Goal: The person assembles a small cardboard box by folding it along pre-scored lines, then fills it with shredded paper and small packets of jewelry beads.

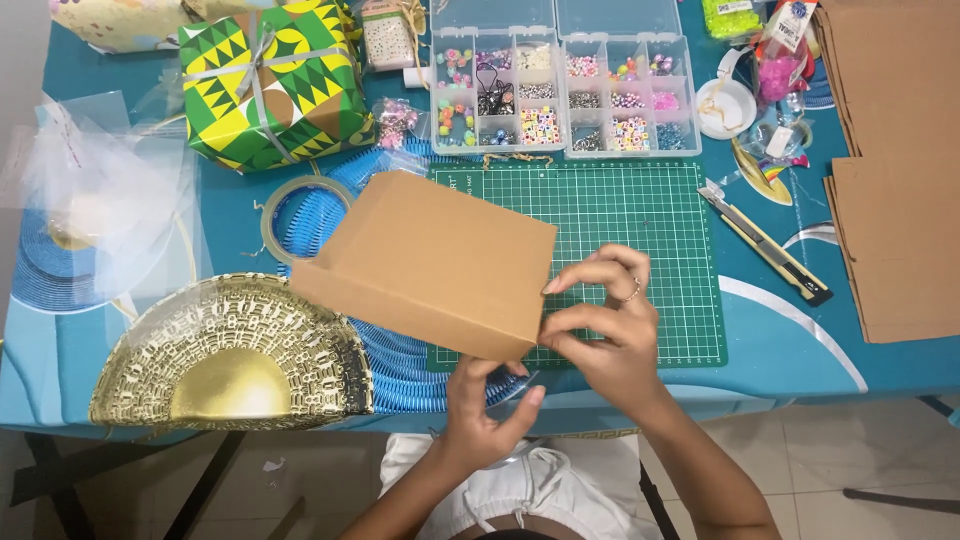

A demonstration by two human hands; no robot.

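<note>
**Holding a cardboard box over the mat**

Sitting w/ its right part over the green cutting mat (pixel 640 230), the brown cardboard box (pixel 425 262) is held by both hands. Right hand (pixel 610 330), at 4 o'clock of the box, is closed w/ fingers pinching its right edge. Left hand (pixel 480 410), at 6 o'clock, is half-curled, gripping the near edge from below. Clear bead organizer (pixel 565 95) at 12.

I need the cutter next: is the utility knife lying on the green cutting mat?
No, the utility knife lies on the blue tablecloth, just right of the green cutting mat.
</note>
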